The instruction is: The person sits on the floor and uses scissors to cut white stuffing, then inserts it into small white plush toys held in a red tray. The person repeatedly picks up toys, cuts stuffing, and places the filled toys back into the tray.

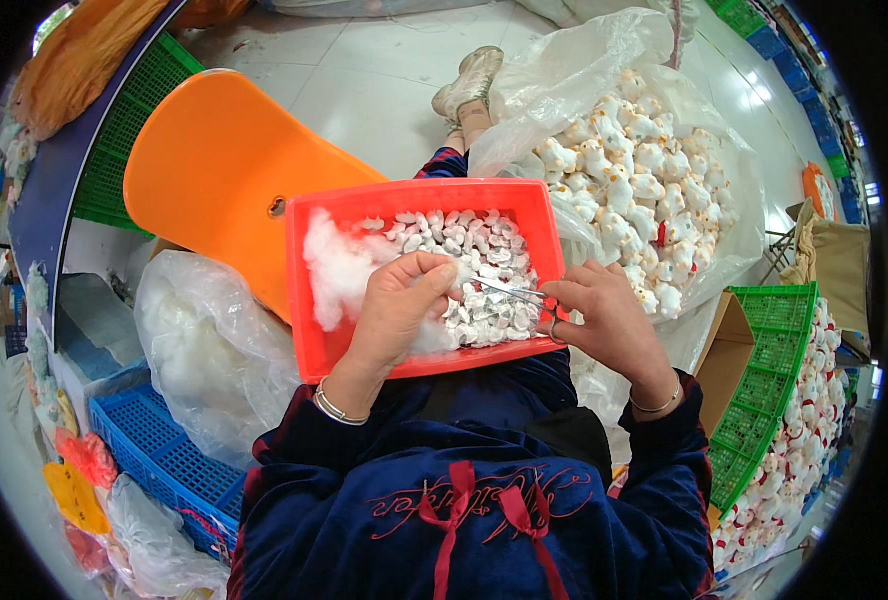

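Note:
A red plastic tray [424, 192] rests on my lap. White fluffy stuffing [336, 262] fills its left side, and many small white and silvery pieces [499, 245] lie loose across the rest. Over the middle of the tray, my left hand [404, 300] pinches a small white piece [460, 276] between thumb and fingertips; the fingers partly cover it. From the right, my right hand [609, 315] grips slim metal forceps [512, 291] by their ring handles. Their tip reaches to the white piece at my left fingertips.
An orange chair [224, 170] stands beyond the tray at left. Small white stuffed toys [654, 190] fill a clear plastic bag at right. A bag of stuffing [199, 350] and a blue crate [169, 450] are to my left; a green crate [769, 390] is to my right.

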`<state>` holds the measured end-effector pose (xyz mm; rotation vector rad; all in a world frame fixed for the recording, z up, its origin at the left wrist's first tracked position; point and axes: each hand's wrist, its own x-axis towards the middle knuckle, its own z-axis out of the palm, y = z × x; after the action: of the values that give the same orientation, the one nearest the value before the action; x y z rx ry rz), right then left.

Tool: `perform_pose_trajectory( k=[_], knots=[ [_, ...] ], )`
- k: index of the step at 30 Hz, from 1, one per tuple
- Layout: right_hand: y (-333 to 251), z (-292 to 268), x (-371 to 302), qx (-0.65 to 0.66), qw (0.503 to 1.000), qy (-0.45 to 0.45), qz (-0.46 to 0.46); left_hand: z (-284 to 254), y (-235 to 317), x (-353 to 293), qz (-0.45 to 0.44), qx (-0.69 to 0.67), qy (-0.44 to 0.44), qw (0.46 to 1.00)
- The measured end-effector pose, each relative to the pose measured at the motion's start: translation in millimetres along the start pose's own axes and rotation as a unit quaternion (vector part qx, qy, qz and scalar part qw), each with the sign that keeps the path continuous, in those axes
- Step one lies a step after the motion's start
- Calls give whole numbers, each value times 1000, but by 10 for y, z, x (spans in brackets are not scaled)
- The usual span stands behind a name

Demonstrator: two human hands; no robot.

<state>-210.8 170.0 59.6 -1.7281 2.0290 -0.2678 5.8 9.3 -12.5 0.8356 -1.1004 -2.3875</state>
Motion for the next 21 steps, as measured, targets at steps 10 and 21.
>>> perform_pose_trajectory(
  k=[10,21],
  knots=[
    [5,-94,18,32,999,29,-29,56,7,-40,44,119,40,991],
    [-33,-61,51,12,1000,17,-11,9,13,-34,28,42,15,999]
  ],
)
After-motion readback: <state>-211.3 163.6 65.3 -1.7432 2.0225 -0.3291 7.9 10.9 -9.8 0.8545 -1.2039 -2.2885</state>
